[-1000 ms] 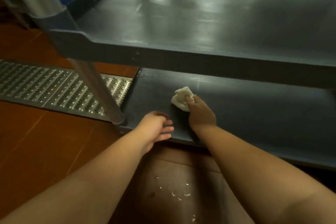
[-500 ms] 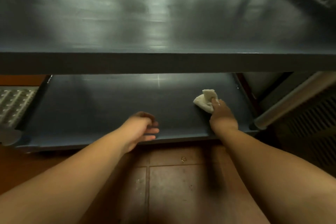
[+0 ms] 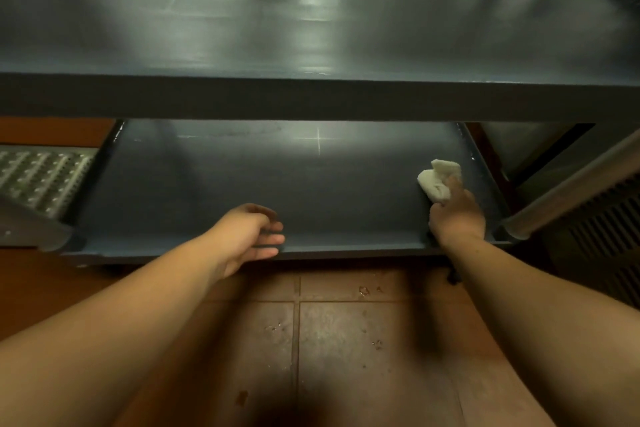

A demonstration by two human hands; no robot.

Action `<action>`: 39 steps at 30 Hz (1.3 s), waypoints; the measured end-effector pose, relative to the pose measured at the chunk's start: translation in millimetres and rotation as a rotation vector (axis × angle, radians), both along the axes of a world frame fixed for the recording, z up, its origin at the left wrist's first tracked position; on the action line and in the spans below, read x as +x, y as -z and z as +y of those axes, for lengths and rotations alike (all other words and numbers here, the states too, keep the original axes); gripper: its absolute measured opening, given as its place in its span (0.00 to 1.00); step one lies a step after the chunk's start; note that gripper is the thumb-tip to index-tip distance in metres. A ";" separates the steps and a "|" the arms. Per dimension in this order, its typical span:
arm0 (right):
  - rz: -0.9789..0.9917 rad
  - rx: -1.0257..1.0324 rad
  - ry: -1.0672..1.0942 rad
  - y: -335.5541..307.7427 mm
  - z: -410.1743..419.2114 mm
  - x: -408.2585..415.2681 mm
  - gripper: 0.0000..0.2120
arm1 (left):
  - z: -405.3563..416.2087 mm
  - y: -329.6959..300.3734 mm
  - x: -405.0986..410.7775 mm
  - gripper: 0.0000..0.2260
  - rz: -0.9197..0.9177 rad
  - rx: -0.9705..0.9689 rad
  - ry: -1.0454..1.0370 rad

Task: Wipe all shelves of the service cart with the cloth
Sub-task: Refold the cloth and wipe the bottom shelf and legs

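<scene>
The dark grey service cart fills the view, its upper shelf (image 3: 311,10) above and its bottom shelf (image 3: 277,184) just over the floor. My right hand (image 3: 455,215) grips a bunched white cloth (image 3: 437,178) and presses it on the bottom shelf near the right end. My left hand (image 3: 251,236) hovers at the front lip of the bottom shelf near the middle, fingers loosely curled, holding nothing.
A metal cart post (image 3: 568,191) stands at the right front corner, another post (image 3: 31,229) at the left. A perforated metal floor grate (image 3: 38,173) lies to the left. Brown floor tiles (image 3: 346,340) with small wet spots run below the cart. A dark slatted panel (image 3: 609,246) stands at the right.
My right hand has slid the cloth along the bottom shelf from its left part to its right end. The view has swung right with it. My left hand stays near the front lip.
</scene>
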State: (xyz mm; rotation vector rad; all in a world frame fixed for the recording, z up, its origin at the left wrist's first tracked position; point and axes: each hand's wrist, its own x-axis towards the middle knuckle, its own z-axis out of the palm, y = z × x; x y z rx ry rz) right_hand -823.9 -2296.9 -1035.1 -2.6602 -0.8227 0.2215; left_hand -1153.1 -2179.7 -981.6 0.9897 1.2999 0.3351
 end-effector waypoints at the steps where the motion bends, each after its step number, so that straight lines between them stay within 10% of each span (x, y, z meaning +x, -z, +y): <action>1: 0.009 0.016 0.019 0.5 6.0 -10.1 0.27 | 4.0 -1.1 -8.9 0.10 0.000 0.001 -0.007; 39: 0.471 -0.034 -0.689 -31.1 228.8 -469.4 0.25 | 88.0 18.0 -290.7 0.09 -0.231 -0.292 -0.158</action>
